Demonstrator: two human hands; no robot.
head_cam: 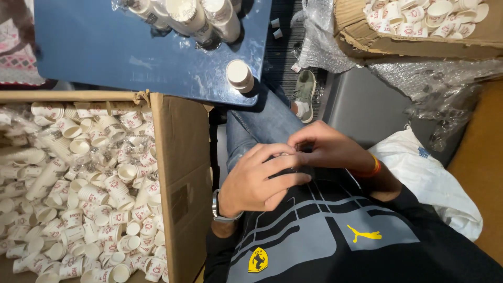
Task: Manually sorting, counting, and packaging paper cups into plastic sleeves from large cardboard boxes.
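Left of the lap, an open cardboard box [181, 199] brims with small paper cups [94, 199]; past it, a blue table [105, 47] bears one cup stack [240, 76]; over the lap, left hand [259, 181] and right hand [325, 147] curl together, contents hidden.

Packing workroom, cardboard boxes [181, 173] heaped with paper cups [94, 194], bubble wrap [429, 84]

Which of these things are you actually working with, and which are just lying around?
In use:
left hand and right hand, closed together over something hidden
box of loose paper cups
cup stack

Lying about:
white bag
bubble wrap
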